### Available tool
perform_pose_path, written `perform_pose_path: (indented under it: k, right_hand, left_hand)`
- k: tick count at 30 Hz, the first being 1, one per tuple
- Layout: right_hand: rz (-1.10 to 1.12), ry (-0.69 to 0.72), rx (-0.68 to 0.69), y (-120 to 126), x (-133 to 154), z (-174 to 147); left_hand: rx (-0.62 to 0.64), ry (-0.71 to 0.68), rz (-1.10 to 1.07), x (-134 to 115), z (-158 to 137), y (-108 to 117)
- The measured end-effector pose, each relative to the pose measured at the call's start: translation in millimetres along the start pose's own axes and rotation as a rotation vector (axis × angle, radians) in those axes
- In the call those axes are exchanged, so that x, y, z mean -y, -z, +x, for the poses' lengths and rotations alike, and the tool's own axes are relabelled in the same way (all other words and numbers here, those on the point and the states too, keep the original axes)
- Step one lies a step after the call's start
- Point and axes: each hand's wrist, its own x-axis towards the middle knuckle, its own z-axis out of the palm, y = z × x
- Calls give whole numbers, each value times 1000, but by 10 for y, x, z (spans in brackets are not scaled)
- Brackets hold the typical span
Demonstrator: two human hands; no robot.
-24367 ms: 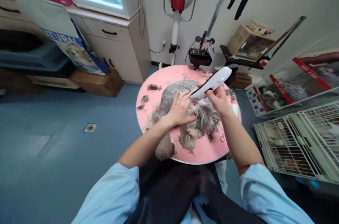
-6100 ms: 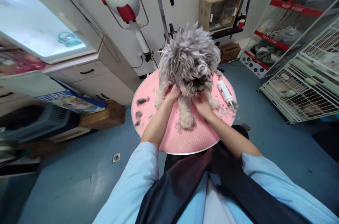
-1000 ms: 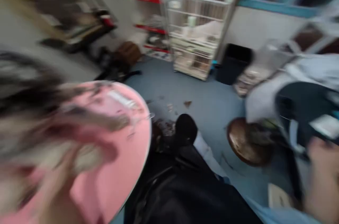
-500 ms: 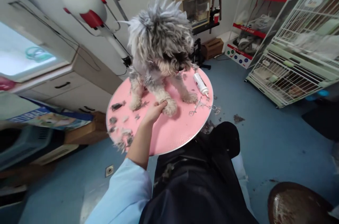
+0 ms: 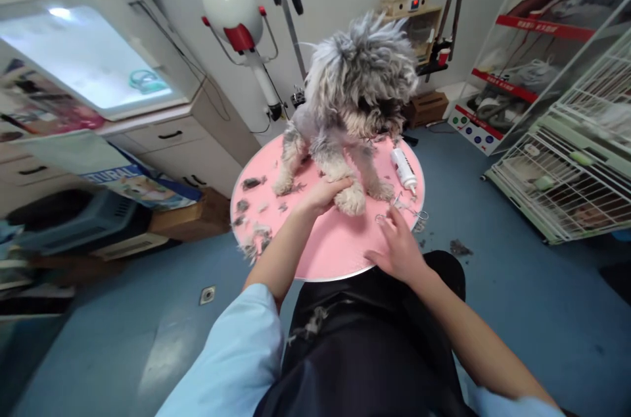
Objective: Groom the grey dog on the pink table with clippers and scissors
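Observation:
A curly grey-and-cream dog [image 5: 362, 75] is on a round pink grooming table [image 5: 320, 256], its head turned to the right. My left hand [image 5: 329, 193] is closed around the lower part of one front leg, just above the cream paw [image 5: 351, 200]. Over the table's front right edge, my right hand [image 5: 398, 247] has its fingers apart and holds nothing. Its fingertips are close to a metal ring-handled tool [image 5: 422, 215], scissors or forceps, partly hidden by the hand; I cannot tell whether they touch. Behind it lies a white nozzle bottle [image 5: 404, 170].
Clumps of cut hair [image 5: 256, 239] lie on the table's left side, with more hair [image 5: 460, 247] on the floor. A white-and-red stand dryer [image 5: 234, 12] is behind. Wire cages [image 5: 542, 173] stand at right, drawers [image 5: 167, 137] and a carrier [image 5: 83, 223] at left.
My right hand has come into view from the lower right and reached the tool. My left hand keeps its hold on the leg. The view has swung left.

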Motion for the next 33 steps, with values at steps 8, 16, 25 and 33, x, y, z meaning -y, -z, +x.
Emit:
perform_pose_path:
  k: [8, 16, 25, 33]
  right_hand:
    - [694, -398, -162, -271, 230, 1304]
    - [1102, -705, -73, -329, 34, 1428]
    - [639, -342, -174, -430, 40, 1234]
    - [417, -103, 25, -882, -79, 967]
  left_hand:
    - [-61, 76, 153, -230, -25, -63]
    - [2, 162, 192, -400, 6, -184]
    - [-638, -307, 336, -9, 238, 585]
    - [-360, -266, 347, 306, 243, 329]
